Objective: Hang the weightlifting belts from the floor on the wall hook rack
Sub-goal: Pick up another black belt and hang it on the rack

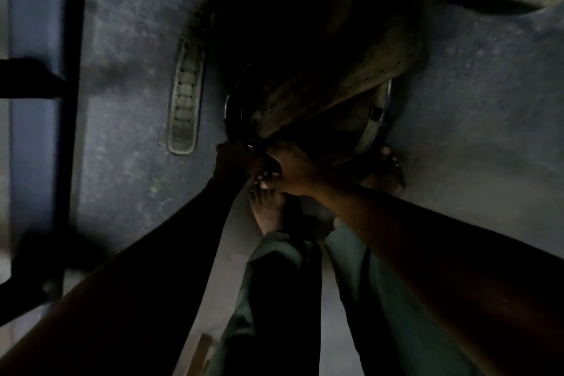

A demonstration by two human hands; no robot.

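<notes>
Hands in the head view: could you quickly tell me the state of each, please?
Left hand: closed on the near edge of the belt pile.
Right hand: closed on the same pile's edge.

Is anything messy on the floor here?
Yes. The belts lie heaped in a tangled pile on the floor, one strap end sticking out left. Both hands reach its near edge.

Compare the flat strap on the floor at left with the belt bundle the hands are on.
The flat strap lies stretched straight and untouched; the belt bundle is curled and heaped, with the left hand and right hand at its near edge. The strap looks paler, the bundle darker. Both are on the floor.
</notes>
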